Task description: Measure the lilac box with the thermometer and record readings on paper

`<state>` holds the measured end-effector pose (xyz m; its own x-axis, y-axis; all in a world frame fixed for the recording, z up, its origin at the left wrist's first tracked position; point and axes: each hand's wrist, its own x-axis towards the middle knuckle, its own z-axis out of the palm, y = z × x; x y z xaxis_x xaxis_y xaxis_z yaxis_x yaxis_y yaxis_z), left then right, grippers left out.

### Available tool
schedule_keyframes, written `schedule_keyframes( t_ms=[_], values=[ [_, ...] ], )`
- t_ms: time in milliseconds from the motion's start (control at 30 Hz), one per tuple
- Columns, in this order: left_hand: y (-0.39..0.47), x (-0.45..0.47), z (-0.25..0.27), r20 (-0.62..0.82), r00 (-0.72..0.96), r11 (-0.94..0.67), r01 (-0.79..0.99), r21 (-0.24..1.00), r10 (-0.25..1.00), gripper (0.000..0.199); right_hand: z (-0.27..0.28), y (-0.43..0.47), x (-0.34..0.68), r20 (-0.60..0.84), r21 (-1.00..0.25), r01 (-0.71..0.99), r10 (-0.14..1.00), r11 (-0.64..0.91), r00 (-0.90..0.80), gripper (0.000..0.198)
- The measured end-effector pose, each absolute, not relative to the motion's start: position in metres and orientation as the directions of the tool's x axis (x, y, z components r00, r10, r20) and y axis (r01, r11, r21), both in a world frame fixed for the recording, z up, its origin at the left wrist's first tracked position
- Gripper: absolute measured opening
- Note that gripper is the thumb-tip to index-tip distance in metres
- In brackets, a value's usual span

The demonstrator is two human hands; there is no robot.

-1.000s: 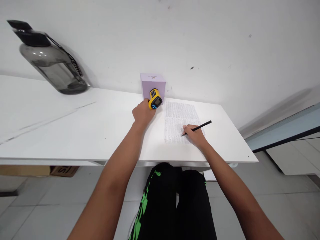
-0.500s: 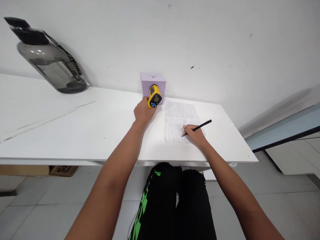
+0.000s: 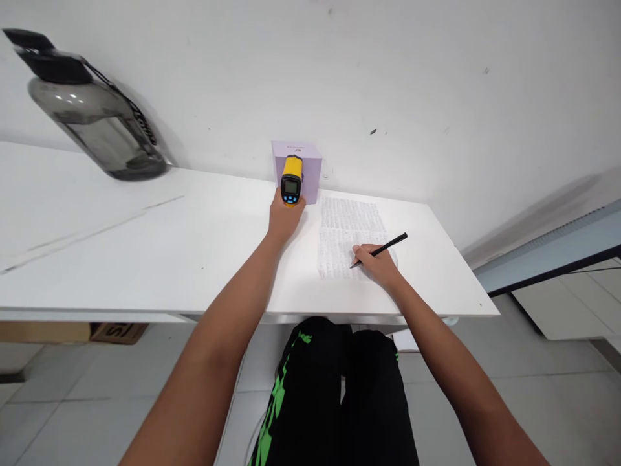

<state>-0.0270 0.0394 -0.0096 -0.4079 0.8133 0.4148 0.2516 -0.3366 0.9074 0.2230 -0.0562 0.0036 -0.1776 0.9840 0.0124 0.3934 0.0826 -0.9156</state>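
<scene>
My left hand (image 3: 285,217) is closed around the handle of a yellow and black infrared thermometer (image 3: 292,178), whose small screen and blue buttons face me. Right behind the thermometer stands a lilac box (image 3: 312,178) against the wall. Pinched in my right hand (image 3: 377,264) is a black pen (image 3: 391,244), its tip down at the paper. The paper (image 3: 352,217) lies flat on the desk, covered in dense lines of writing too small to read. Part of its lower right is hidden under my right hand.
On the left of the white desk (image 3: 145,259), a grey see-through water bottle (image 3: 107,129) with a black lid stands by the wall. A blue-grey panel with a black edge (image 3: 557,249) is off the right end. Below the desk lies a cardboard box (image 3: 119,332).
My left hand has turned the thermometer upright, so its screen faces me more squarely. The pen and my right hand have shifted slightly left and down on the paper.
</scene>
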Motion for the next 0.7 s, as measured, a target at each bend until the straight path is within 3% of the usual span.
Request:
schedule_keyframes(
  t_ms=[200,700],
  values=[
    [0.0285,-0.0243,0.0008,0.341,-0.425,-0.239,0.276,0.931,0.838,0.032,0.0041,-0.0561,0.2222,0.009,-0.903,0.421,0.983,0.086,-0.183,0.036],
    [0.03,-0.0238,0.0015,0.315,-0.43,-0.224,0.249,0.942,0.846,0.033,0.002,-0.0547,0.2235,0.039,-0.908,0.403,0.98,0.115,-0.193,0.039]
  ],
)
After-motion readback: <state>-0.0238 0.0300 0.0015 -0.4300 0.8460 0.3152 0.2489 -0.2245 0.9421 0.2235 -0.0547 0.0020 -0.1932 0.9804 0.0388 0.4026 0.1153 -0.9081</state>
